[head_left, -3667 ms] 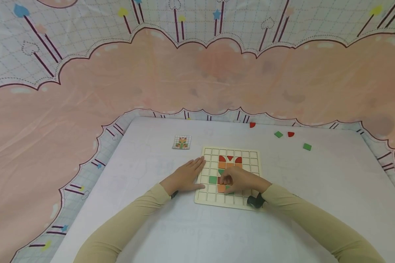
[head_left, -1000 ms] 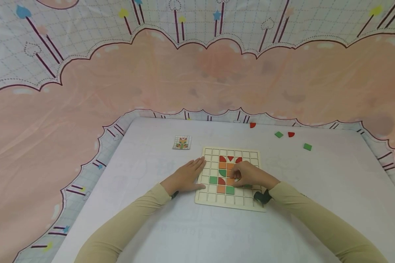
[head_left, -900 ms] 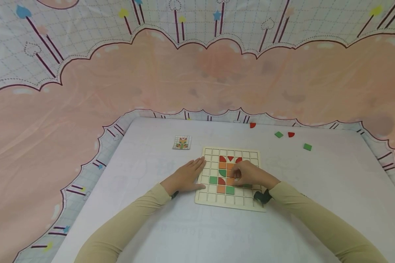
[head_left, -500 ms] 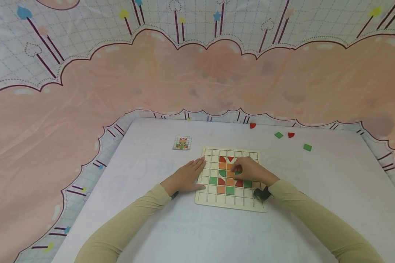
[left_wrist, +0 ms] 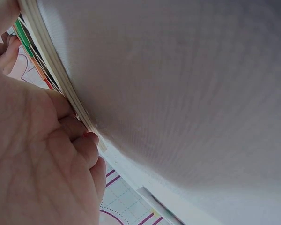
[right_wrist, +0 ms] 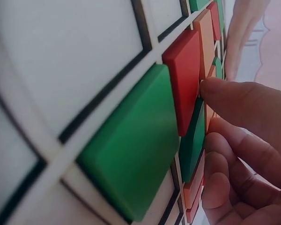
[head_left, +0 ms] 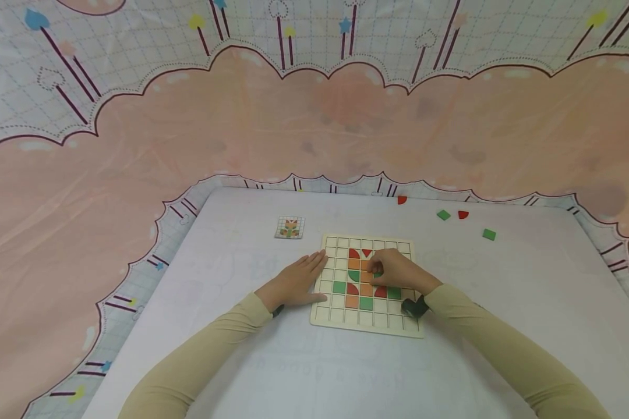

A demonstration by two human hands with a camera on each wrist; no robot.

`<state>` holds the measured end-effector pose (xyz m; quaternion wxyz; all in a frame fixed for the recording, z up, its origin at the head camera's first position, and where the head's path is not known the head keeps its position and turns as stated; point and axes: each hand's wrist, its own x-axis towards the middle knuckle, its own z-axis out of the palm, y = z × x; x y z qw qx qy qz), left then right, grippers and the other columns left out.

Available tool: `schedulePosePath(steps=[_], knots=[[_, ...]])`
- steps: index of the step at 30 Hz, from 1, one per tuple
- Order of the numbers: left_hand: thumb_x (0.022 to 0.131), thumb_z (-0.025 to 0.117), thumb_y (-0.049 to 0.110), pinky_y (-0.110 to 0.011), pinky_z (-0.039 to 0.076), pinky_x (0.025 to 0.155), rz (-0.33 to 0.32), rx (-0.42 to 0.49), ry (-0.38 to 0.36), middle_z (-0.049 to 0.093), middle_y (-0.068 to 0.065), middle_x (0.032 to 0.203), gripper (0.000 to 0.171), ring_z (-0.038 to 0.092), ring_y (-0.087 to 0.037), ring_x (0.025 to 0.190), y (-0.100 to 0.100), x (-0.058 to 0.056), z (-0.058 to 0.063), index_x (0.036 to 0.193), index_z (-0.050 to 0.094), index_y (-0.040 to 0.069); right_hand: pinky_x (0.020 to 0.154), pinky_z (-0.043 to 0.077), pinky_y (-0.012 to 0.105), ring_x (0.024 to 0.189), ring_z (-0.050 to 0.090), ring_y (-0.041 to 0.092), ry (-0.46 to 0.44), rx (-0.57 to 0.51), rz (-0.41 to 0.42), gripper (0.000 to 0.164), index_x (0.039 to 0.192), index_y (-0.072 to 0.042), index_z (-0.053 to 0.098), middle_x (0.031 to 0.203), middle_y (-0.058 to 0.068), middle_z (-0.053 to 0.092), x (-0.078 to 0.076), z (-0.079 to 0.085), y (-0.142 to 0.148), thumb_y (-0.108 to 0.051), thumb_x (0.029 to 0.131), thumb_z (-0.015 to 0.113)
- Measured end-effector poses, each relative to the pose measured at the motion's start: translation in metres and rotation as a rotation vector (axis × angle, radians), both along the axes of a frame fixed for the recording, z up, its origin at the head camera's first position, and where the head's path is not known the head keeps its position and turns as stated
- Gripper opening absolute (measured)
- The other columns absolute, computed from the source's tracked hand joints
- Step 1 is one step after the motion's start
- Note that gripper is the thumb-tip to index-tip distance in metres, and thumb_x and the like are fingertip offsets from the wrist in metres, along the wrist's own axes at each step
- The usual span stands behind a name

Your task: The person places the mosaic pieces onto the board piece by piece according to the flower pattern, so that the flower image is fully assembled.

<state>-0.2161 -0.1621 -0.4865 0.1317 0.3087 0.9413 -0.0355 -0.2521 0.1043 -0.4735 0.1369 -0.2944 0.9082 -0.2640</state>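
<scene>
A cream grid board (head_left: 335, 318) lies on the white table, with several red, orange and green tiles set in its squares. My left hand (head_left: 296, 280) rests along the board's left edge, fingers extended. Over the middle of the board is my right hand (head_left: 398, 272). In the right wrist view, its thumb and index fingertips pinch at an orange tile (right_wrist: 208, 112) seated in the grid, partly hidden by them. Right beside the fingers are a green curved tile (right_wrist: 192, 143) and a red tile (right_wrist: 182, 79). A green square tile (right_wrist: 136, 145) sits nearer the camera.
A small pattern card (head_left: 290, 227) lies beyond my left hand. Loose tiles are spread at the far right: a red one (head_left: 402, 199), a green one (head_left: 443, 215), another red one (head_left: 463, 215) and a green square (head_left: 489, 234). Patterned cloth hangs behind the table.
My right hand has moved right from the lower-left tiles, then slightly up the board. The red curved tile and green square at lower right are now uncovered. My left hand stays put.
</scene>
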Motion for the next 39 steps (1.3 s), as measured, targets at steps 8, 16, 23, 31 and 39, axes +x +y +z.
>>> schedulePosePath(steps=[8, 16, 23, 31, 39], knots=[[0.090, 0.041, 0.063, -0.036, 0.015, 0.121, 0.001, -0.005, -0.001, 0.007, -0.012, 0.159, 0.091, 0.009, -0.023, 0.148, 0.0001, -0.0002, 0.0008, 0.151, 0.009, 0.003, 0.060, 0.045, 0.019, 0.068, 0.050, 0.009, -0.021, -0.020, 0.006, 0.014, 0.082, -0.008, 0.066, 0.076, -0.001, 0.060, -0.0011, -0.0014, 0.0004, -0.012, 0.074, 0.078], [0.090, 0.043, 0.063, -0.036, 0.016, 0.121, 0.004, 0.005, -0.005, 0.007, -0.012, 0.159, 0.091, 0.010, -0.023, 0.148, 0.0009, 0.0003, 0.0017, 0.151, 0.011, 0.003, 0.062, 0.047, 0.020, 0.069, 0.052, 0.010, -0.056, -0.015, -0.023, 0.016, 0.083, -0.008, 0.066, 0.076, 0.000, 0.061, -0.0013, 0.0004, 0.0014, -0.011, 0.073, 0.078], [0.091, 0.041, 0.062, -0.036, 0.015, 0.121, -0.006, -0.003, -0.002, 0.007, -0.012, 0.159, 0.091, 0.010, -0.024, 0.148, 0.0003, 0.0003, 0.0024, 0.151, 0.009, 0.003, 0.061, 0.046, 0.021, 0.069, 0.050, 0.010, -0.055, -0.006, -0.020, 0.016, 0.082, -0.009, 0.065, 0.076, 0.000, 0.059, -0.0016, 0.0015, 0.0019, -0.012, 0.073, 0.078], [0.091, 0.041, 0.063, -0.037, 0.015, 0.121, -0.008, -0.001, -0.004, 0.006, -0.012, 0.159, 0.091, 0.010, -0.024, 0.148, 0.0004, -0.0005, 0.0025, 0.151, 0.009, 0.003, 0.062, 0.046, 0.020, 0.069, 0.050, 0.010, -0.056, -0.004, -0.018, 0.016, 0.083, -0.009, 0.065, 0.076, 0.000, 0.059, -0.0021, -0.0005, 0.0008, -0.011, 0.074, 0.078], [0.090, 0.042, 0.063, -0.036, 0.016, 0.121, 0.001, -0.004, -0.001, 0.007, -0.012, 0.159, 0.091, 0.010, -0.023, 0.148, 0.0001, -0.0003, 0.0012, 0.151, 0.010, 0.004, 0.061, 0.045, 0.020, 0.068, 0.050, 0.010, -0.048, -0.004, -0.020, 0.015, 0.081, -0.009, 0.065, 0.075, 0.000, 0.059, -0.0020, -0.0013, -0.0003, -0.011, 0.074, 0.078]])
